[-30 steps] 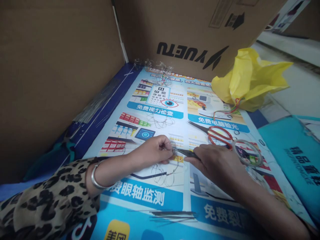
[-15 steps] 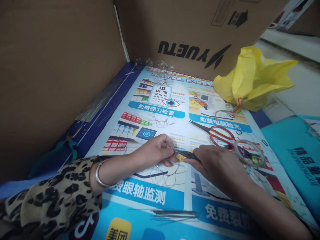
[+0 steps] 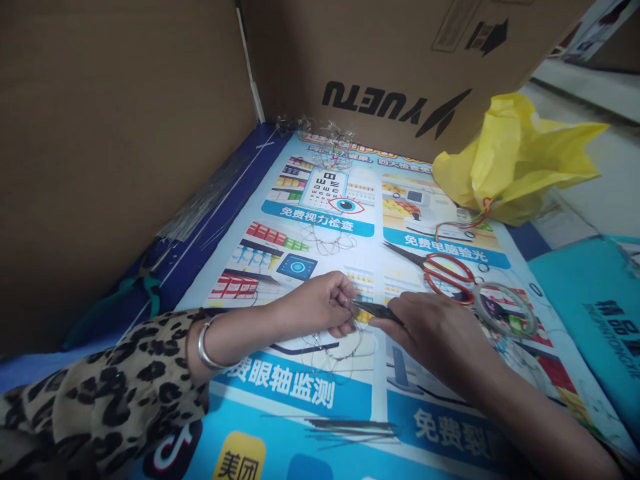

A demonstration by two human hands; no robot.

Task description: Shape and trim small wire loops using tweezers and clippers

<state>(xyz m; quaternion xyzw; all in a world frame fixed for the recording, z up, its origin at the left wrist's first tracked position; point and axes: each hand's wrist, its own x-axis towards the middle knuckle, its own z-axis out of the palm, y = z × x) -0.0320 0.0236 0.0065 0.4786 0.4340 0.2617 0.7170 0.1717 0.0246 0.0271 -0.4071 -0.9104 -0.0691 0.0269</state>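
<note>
Near the middle of the printed sheet, my left hand [image 3: 333,303] pinches a piece of thin looped wire [image 3: 336,350], whose loops hang below the fingers. My right hand [image 3: 425,327] is closed round a dark tool with narrow pointed jaws, seemingly pliers [image 3: 374,309]; the handles are hidden in the palm. Its tip meets the wire right at my left fingertips. Just beyond my right hand lie scissors [image 3: 450,273] with red handles and a clear roll of tape [image 3: 505,310]. A bundle of straight dark wires [image 3: 353,428] rests on the sheet nearer to me.
More wire loops [image 3: 327,239] lie further up the sheet, with several wire pieces [image 3: 333,143] by the cardboard wall [image 3: 380,53]. Teal-handled pliers [image 3: 145,287] and straight wires [image 3: 193,213] sit at left. A yellow bag [image 3: 505,160] and a teal pouch [image 3: 590,313] are at right.
The whole view has shifted slightly, so things sit a little further right. Both hands keep their hold; the pliers' tip still meets the wire at my left fingertips.
</note>
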